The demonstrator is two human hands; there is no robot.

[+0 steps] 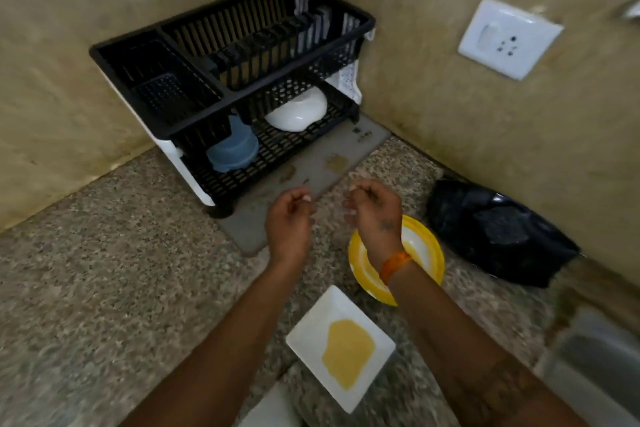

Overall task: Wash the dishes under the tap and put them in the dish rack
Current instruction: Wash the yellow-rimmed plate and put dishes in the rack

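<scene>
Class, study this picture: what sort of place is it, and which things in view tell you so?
Most likely a home kitchen counter corner. A black two-tier dish rack holds a white bowl, a dirty white square plate waits on the speckled stone counter, and a sink edge shows.

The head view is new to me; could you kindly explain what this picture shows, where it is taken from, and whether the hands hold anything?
There is no machine here: a person wears a wide-angle camera on the head, looking forward and down at their own arms. The left hand and right hand hover above a speckled stone counter, fingers loosely curled, holding nothing. In the corner stands a black two-tier dish rack; its lower shelf holds a white bowl and a blue container. Still on the counter are a yellow-rimmed plate, partly hidden by the right wrist, a square white plate with a yellowish smear, and a black plate by the wall. A grey mat lies under the rack.
</scene>
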